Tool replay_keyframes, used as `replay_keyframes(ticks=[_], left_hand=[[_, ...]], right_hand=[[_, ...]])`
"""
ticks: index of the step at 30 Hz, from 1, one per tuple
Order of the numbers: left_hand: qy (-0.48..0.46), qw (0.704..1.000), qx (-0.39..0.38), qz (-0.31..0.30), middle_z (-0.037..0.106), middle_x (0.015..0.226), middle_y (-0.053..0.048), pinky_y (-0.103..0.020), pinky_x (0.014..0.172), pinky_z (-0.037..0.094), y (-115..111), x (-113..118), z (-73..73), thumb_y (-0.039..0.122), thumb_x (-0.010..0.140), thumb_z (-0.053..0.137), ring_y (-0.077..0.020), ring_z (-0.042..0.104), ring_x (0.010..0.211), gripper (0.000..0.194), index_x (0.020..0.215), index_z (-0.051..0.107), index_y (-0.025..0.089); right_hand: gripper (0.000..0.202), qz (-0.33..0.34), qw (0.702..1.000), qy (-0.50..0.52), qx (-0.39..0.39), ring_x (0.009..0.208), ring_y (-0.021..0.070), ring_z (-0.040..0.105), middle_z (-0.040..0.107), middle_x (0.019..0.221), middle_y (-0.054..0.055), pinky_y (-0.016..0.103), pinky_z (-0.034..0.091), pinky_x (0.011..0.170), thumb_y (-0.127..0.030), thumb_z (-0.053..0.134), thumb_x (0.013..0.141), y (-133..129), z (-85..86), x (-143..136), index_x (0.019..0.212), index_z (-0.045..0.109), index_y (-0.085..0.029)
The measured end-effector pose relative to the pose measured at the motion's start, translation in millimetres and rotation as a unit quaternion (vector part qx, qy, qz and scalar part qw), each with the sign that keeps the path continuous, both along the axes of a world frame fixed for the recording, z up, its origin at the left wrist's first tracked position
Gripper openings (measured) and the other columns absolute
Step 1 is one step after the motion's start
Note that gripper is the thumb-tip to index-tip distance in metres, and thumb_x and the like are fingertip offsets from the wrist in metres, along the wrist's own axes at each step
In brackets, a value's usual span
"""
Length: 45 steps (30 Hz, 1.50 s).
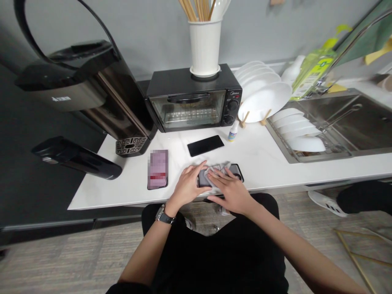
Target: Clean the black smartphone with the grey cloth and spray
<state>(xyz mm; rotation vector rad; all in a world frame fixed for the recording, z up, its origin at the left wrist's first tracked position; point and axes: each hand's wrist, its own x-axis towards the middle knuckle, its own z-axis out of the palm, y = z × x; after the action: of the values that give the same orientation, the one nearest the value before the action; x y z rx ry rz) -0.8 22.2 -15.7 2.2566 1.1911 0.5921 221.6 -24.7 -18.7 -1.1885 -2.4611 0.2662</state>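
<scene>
Two bare hands meet at the front edge of a white counter (269, 167), over a grey phone (202, 180) with black edges, which lies flat there with a round dark patch near its right end. The left hand (186, 184) holds its left end, thumb on the near side and fingers on the far side. The right hand (232, 191) lies palm down, fingers stretched and thumb apart, pressing a crumpled grey cloth (218, 166) against the phone's surface. A dark-strapped watch (165, 215) circles the left wrist.

Just beyond the hands lies a black phone (206, 145), slightly slanted; a small white spray bottle (233, 130) stands to its right. Left of the left hand lies another phone (158, 169), its pinkish screen blurred out.

Farther back is a black toaster oven (194, 98), topped by a white pot (205, 47) of wooden sticks. To its left stand a tall dark water dispenser (122, 94) and, nearer, a black flask (78, 157). To its right, white plates (265, 100) lean in a wooden rack, beside a steel sink (346, 118) holding more white dishes (298, 126) and a green pump bottle (315, 71) behind. At far right, another person's white shoe (327, 203) rests on the floor.
</scene>
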Motion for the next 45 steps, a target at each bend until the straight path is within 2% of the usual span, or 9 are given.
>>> replay_keyframes(ticks=[5, 14, 19, 24, 28, 33, 36, 41, 45], left_hand=[[0.005, 1.0, 0.007, 0.01, 0.064, 0.144, -0.006, -0.042, 0.109, 0.045, -4, -8, 0.4, 0.027, 0.082, 0.08, -0.0281, 0.056, 0.124, 0.09, 0.16, 0.035, 0.026], [-0.013, 1.0, -0.002, 0.008, 0.062, 0.145, -0.004, -0.046, 0.113, 0.042, -3, -4, 0.5, 0.037, 0.078, 0.089, -0.0287, 0.054, 0.129, 0.102, 0.161, 0.03, 0.034], [-0.026, 1.0, -0.012, 0.0, 0.062, 0.146, -0.004, -0.046, 0.113, 0.043, -1, -4, 2.2, 0.035, 0.08, 0.087, -0.028, 0.053, 0.13, 0.099, 0.161, 0.031, 0.034], [-0.018, 1.0, -0.026, 0.0, 0.065, 0.142, -0.005, -0.045, 0.11, 0.046, -1, -8, 3.1, 0.02, 0.082, 0.08, -0.0272, 0.057, 0.125, 0.093, 0.161, 0.033, 0.032], [-0.011, 1.0, -0.018, -0.002, 0.063, 0.146, -0.005, -0.047, 0.112, 0.043, 0, -8, 1.9, 0.028, 0.077, 0.087, -0.0288, 0.055, 0.129, 0.102, 0.162, 0.03, 0.034], [-0.01, 1.0, -0.022, 0.005, 0.065, 0.143, -0.005, -0.048, 0.113, 0.041, 0, -3, 3.0, 0.035, 0.072, 0.092, -0.0296, 0.055, 0.128, 0.108, 0.161, 0.031, 0.034], [-0.013, 1.0, -0.02, 0.001, 0.065, 0.143, -0.005, -0.047, 0.113, 0.041, 0, -1, 4.2, 0.036, 0.074, 0.091, -0.0297, 0.055, 0.127, 0.105, 0.161, 0.032, 0.035], [0.001, 1.0, -0.016, 0.001, 0.066, 0.137, -0.007, -0.043, 0.107, 0.045, -1, -5, 3.9, 0.033, 0.083, 0.082, -0.0284, 0.056, 0.119, 0.089, 0.16, 0.037, 0.029], [0.006, 1.0, -0.004, 0.006, 0.064, 0.141, -0.007, -0.045, 0.109, 0.042, -2, -8, 3.4, 0.042, 0.082, 0.084, -0.0301, 0.055, 0.123, 0.093, 0.16, 0.036, 0.029]], right_hand=[[0.07, 0.063, 0.996, 0.032, -0.045, 0.144, 0.0296, 0.052, 0.057, 0.152, 0.018, 0.053, 0.033, 0.126, -0.062, 0.057, 0.099, 0, 6.5, -31, 0.149, 0.054, -0.013], [0.063, -0.056, 0.995, -0.076, 0.03, 0.15, 0.0315, 0.044, 0.048, 0.16, 0.011, 0.066, 0.027, 0.125, -0.043, 0.054, 0.105, -10, 7.9, 75, 0.162, 0.035, -0.024], [0.06, -0.101, 0.993, -0.026, 0.056, 0.142, 0.0359, 0.053, 0.058, 0.15, 0.022, 0.062, 0.032, 0.124, -0.046, 0.053, 0.104, 1, -8.0, 16, 0.153, 0.05, -0.01], [0.065, -0.012, 0.999, 0.053, 0.001, 0.143, 0.0313, 0.053, 0.06, 0.149, 0.019, 0.055, 0.033, 0.126, -0.058, 0.053, 0.101, -7, -5.6, -43, 0.147, 0.055, -0.011], [0.051, 0.017, 0.998, 0.034, -0.041, 0.144, 0.0257, 0.053, 0.059, 0.152, 0.009, 0.055, 0.034, 0.125, -0.048, 0.05, 0.106, -16, 2.3, -4, 0.15, 0.053, -0.023], [0.054, -0.077, 0.996, -0.034, 0.02, 0.145, 0.0304, 0.051, 0.052, 0.158, 0.01, 0.066, 0.026, 0.126, -0.041, 0.051, 0.106, -14, 1.8, 58, 0.157, 0.044, -0.025], [0.063, -0.097, 0.995, -0.017, 0.035, 0.144, 0.0351, 0.051, 0.054, 0.155, 0.015, 0.067, 0.025, 0.125, -0.051, 0.056, 0.102, -6, -3.2, 34, 0.156, 0.047, -0.018], [0.074, -0.009, 0.998, 0.065, -0.001, 0.14, 0.0333, 0.056, 0.062, 0.146, 0.02, 0.059, 0.03, 0.126, -0.066, 0.058, 0.096, -5, -6.6, -42, 0.146, 0.057, -0.011], [0.061, 0.027, 0.997, 0.055, -0.037, 0.142, 0.0282, 0.055, 0.061, 0.149, 0.012, 0.056, 0.029, 0.127, -0.058, 0.054, 0.102, -14, 0.3, -19, 0.151, 0.053, -0.021]])
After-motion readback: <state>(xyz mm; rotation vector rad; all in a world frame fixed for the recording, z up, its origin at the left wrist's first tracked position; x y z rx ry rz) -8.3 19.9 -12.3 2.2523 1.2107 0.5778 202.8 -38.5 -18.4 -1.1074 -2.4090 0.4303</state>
